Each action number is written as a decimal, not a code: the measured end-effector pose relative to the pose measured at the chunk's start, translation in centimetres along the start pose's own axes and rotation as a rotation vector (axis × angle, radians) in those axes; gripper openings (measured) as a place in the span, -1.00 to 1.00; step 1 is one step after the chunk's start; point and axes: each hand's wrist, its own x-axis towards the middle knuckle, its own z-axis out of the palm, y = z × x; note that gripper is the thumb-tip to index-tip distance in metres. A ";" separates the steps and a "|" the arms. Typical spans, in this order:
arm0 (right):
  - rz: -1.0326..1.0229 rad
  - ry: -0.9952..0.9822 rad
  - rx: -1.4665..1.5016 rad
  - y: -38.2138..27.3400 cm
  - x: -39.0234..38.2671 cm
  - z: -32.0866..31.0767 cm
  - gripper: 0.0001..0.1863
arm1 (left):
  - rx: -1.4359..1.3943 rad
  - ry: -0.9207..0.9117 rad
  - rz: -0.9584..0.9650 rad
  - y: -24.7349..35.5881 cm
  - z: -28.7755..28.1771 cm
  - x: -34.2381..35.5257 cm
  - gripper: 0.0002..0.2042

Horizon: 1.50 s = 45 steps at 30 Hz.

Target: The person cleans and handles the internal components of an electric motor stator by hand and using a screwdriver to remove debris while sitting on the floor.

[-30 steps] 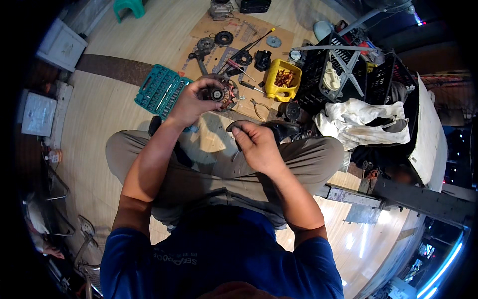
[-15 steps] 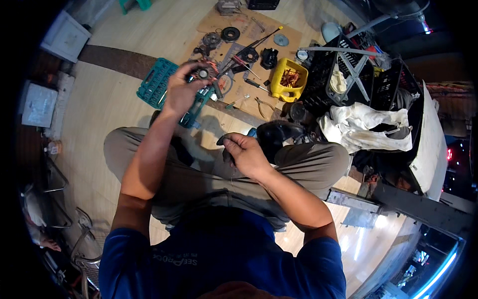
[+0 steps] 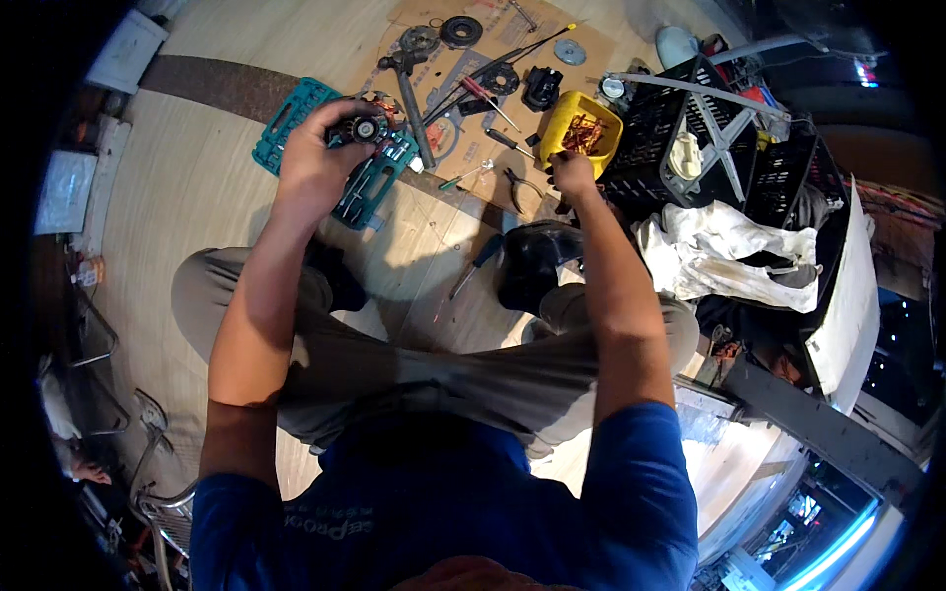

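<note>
In my left hand (image 3: 313,163) is a round motor armature (image 3: 366,128) with orange-copper windings and a shaft end facing up. The fingers wrap round it above the open green tool case (image 3: 279,126). My right hand (image 3: 574,177) is closed at the near rim of a yellow cut-open tub (image 3: 609,126). Copper-coloured scraps (image 3: 583,135) lie in that tub. Something dark shows at the right fingertips, too small to name. Pliers (image 3: 519,190) and a black-handled screwdriver (image 3: 507,142) lie just left of this hand.
A cardboard sheet (image 3: 591,59) carries a hammer (image 3: 414,113), a red-handled screwdriver (image 3: 490,103) and round motor parts (image 3: 461,32). Another screwdriver (image 3: 477,264) lies on the floor between my legs. Black crates (image 3: 641,182) and a white cloth (image 3: 724,251) stand at the right.
My right hand has moved from above my lap, forward and right, to the yellow tub. My left hand has shifted slightly left with the armature. The floor screwdriver now shows more fully.
</note>
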 end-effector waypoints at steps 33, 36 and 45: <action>-0.738 0.243 0.511 -19.0 -6.1 -5.3 -0.76 | -0.519 0.034 -0.076 0.3 0.9 -1.8 -0.61; -0.765 0.027 0.584 -22.5 -12.4 -7.8 -0.76 | -0.446 0.047 -0.033 1.2 1.0 -2.2 -0.59; -0.622 -0.026 0.604 -23.0 -23.8 -4.8 -0.73 | 0.067 0.168 0.309 2.8 3.5 -3.6 -0.59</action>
